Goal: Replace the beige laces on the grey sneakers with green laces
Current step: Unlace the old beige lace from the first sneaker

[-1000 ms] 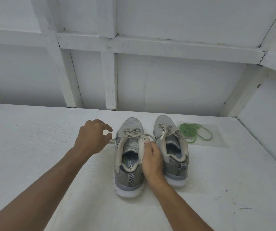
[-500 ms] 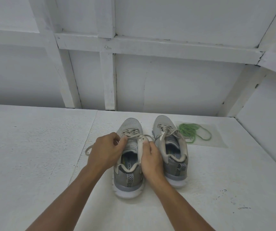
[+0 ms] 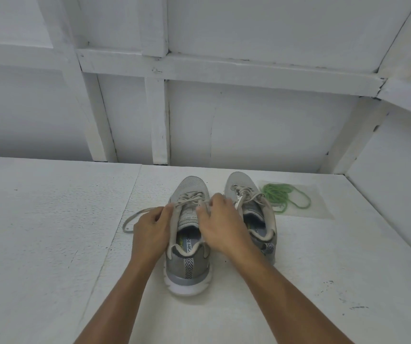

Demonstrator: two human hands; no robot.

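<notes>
— While the beige lace (image 3: 189,198) sits threaded in the left sneaker (image 3: 187,254), what is its condition?

— Untied. A loose end (image 3: 135,218) trails on the table (image 3: 50,219) just left of the left hand (image 3: 150,232). Crossed rows fill the eyelets beyond the fingertips.

— State of the hands?

— Left hand: thumb and fingers curled, pinching the lace at the sneaker's left edge. Right hand (image 3: 220,224): fingers curled onto the upper rows. It appears to pinch a strand, but which one is hidden under the knuckles.

— And outward from there?

— The right sneaker (image 3: 239,181) stands just right of the right hand and close beside its mate. The second lace (image 3: 245,194) is fully threaded and seemingly knotted. The green laces (image 3: 281,196) lie bundled on a clear sheet (image 3: 321,209) further right, well apart from both hands.

— Progress?

— Early, in my judgement. One lace is being loosened, none is out and no green is threaded. Both sneakers remain to be stripped and relaced.
</notes>
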